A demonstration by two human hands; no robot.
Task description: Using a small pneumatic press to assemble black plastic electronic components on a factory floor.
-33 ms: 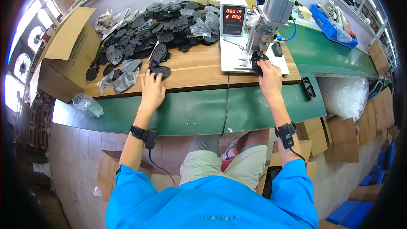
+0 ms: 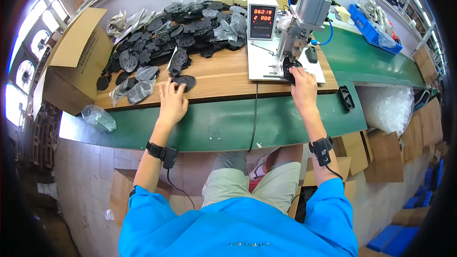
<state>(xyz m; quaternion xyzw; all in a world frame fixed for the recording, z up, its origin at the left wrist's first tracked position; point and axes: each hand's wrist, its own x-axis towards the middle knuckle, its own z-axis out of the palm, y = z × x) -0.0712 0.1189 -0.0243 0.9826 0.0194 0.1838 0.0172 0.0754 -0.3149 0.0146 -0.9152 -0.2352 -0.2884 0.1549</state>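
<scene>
Head view: left hand has fingers spread and loosely bent at the near edge of a black disc; can't tell if it's pinching. Right hand has fingertips on a black round part under the press; grip hidden, can't call it.

Change: left disc slid slightly right, now flatter on the wooden board and more apart from the pile. Reads to me as one piece singled out. Right hand and part haven't visibly moved; readout unit looks the same.

Containers: cardboard box left of the pile, flap up, contents not visible. Blue crate back right on the green counter holds crumpled clear plastic.
</scene>
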